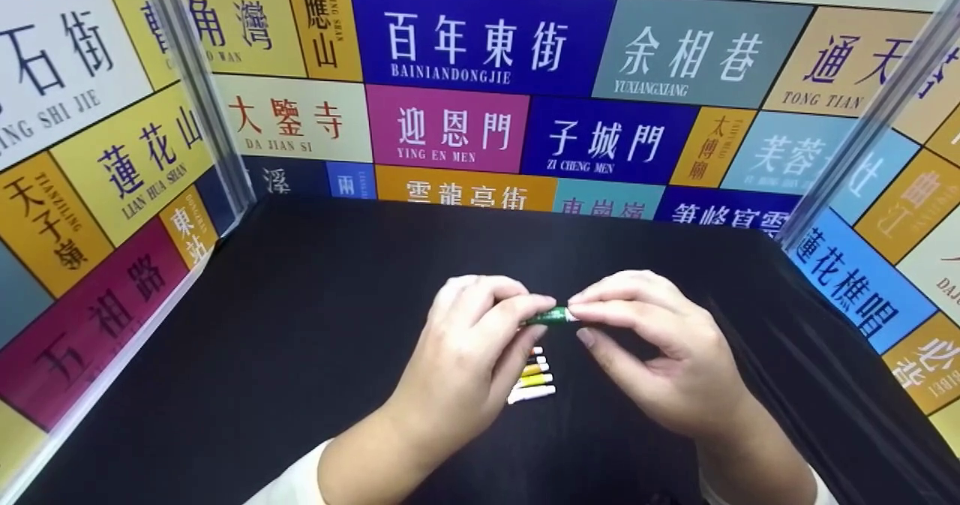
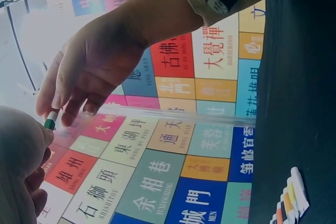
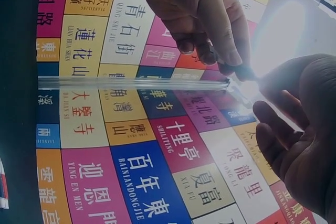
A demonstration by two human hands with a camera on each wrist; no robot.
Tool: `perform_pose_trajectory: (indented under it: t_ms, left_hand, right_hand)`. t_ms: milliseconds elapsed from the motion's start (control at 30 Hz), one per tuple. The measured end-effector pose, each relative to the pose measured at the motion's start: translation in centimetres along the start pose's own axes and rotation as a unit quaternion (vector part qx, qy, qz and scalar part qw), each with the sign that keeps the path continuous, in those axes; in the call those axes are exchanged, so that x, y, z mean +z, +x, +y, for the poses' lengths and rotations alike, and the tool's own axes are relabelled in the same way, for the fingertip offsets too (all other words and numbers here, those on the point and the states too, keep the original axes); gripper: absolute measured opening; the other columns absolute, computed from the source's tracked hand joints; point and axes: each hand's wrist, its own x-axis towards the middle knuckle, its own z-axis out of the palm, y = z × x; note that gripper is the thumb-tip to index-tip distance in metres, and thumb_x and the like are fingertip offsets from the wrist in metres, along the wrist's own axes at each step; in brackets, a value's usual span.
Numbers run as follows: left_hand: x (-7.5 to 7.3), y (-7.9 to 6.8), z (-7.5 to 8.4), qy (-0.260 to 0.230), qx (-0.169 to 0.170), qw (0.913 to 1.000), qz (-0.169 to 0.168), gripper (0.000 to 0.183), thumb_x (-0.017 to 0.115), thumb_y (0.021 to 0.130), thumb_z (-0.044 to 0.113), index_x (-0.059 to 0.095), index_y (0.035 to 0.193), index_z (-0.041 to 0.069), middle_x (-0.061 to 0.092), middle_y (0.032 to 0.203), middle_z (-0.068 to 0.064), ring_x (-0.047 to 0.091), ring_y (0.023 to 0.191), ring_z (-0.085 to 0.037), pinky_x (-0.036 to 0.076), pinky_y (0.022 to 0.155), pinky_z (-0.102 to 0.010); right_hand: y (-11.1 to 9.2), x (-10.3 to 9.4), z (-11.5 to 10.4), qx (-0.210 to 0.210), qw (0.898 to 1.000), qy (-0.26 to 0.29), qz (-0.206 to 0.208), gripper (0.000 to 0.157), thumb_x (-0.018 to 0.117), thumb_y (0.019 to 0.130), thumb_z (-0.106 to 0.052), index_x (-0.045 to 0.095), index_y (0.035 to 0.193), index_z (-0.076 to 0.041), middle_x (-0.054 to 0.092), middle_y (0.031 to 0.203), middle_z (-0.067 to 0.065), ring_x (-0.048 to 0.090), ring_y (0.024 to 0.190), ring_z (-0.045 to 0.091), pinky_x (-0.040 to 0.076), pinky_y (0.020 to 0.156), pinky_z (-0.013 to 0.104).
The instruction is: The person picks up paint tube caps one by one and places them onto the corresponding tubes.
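A small green paint tube (image 1: 553,315) with a white cap (image 1: 571,314) is held above the black table. My left hand (image 1: 472,340) pinches its green body between thumb and fingers. At the capped end, the fingertips of my right hand (image 1: 667,347) pinch the white cap, with the thumb below. In the left wrist view the green tube (image 2: 49,124) pokes out of the left fingers, close to the right hand (image 2: 100,61). Glare washes out the tube in the right wrist view. Below the left hand lies a row of several similar tubes (image 1: 536,380), partly hidden by that hand.
A black cloth (image 1: 322,325) covers the table. Upright panels with coloured Chinese place-name signs (image 1: 480,36) enclose the back and both sides. Clear corner strips (image 1: 202,92) join the panels.
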Motion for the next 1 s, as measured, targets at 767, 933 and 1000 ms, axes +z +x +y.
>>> perform_pose_trajectory:
  t_ms: [767, 933, 1000]
  left_hand:
    - [0.56, -0.13, 0.04, -0.005, 0.007, 1.0, -0.002, 0.02, 0.074, 0.102, 0.02, 0.076, 0.121, 0.015, 0.071, 0.11, 0.002, 0.062, 0.108, -0.016, 0.049, 0.099, -0.033]
    - [0.62, -0.14, -0.02, -0.005, 0.006, 1.0, -0.007, 0.02, 0.076, 0.1, 0.018, 0.077, 0.12, 0.015, 0.072, 0.11, 0.002, 0.063, 0.106, -0.016, 0.05, 0.098, -0.031]
    - [0.66, -0.15, -0.17, -0.003, 0.009, 0.9999, -0.006, 0.02, 0.077, 0.099, 0.017, 0.078, 0.119, 0.015, 0.073, 0.109, 0.002, 0.063, 0.105, -0.016, 0.05, 0.097, -0.031]
  right_hand:
    - [-0.63, -0.17, 0.88, 0.061, 0.992, -0.102, -0.044, 0.006, 0.079, 0.098, -0.018, 0.082, 0.098, -0.014, 0.077, 0.091, -0.004, 0.065, 0.087, 0.012, 0.049, 0.083, 0.019]
    - [-0.64, -0.22, 0.86, 0.066, 0.99, -0.112, -0.053, 0.014, 0.082, 0.089, -0.005, 0.081, 0.095, -0.017, 0.075, 0.089, -0.006, 0.063, 0.085, 0.01, 0.047, 0.08, 0.02]
    - [-0.64, -0.24, 0.88, 0.07, 0.989, -0.115, -0.058, 0.02, 0.082, 0.085, 0.0, 0.08, 0.095, -0.018, 0.075, 0.089, -0.007, 0.063, 0.085, 0.01, 0.047, 0.079, 0.02]
